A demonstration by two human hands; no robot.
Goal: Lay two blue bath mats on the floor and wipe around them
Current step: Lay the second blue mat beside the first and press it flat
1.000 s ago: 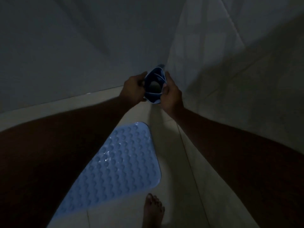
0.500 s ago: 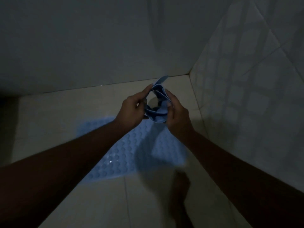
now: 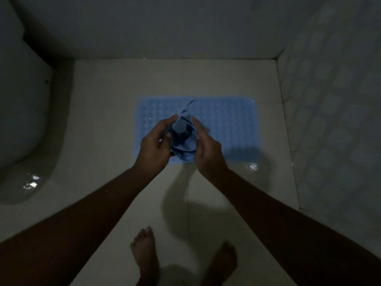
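One blue bath mat (image 3: 226, 124) with a bumpy surface lies flat on the pale floor tiles, straight ahead of me. Above its near edge I hold a second blue mat (image 3: 183, 139), rolled or folded into a loose bundle with its layers showing at the top. My left hand (image 3: 154, 145) grips the bundle's left side with curled fingers and thumb. My right hand (image 3: 208, 149) grips its right side. The bundle hangs in the air, apart from the floor.
A white toilet (image 3: 22, 120) stands at the left, with wet glints near its base. Tiled walls close the room at the back and right (image 3: 334, 120). My bare feet (image 3: 146, 256) stand on the floor tiles (image 3: 103, 120) below. A wet patch (image 3: 252, 167) shines by the mat's near right corner.
The view has swung down and left, so the flat mat now lies squarely ahead and the toilet shows. Both hands kept hold of the rolled mat and lowered it over the flat one.
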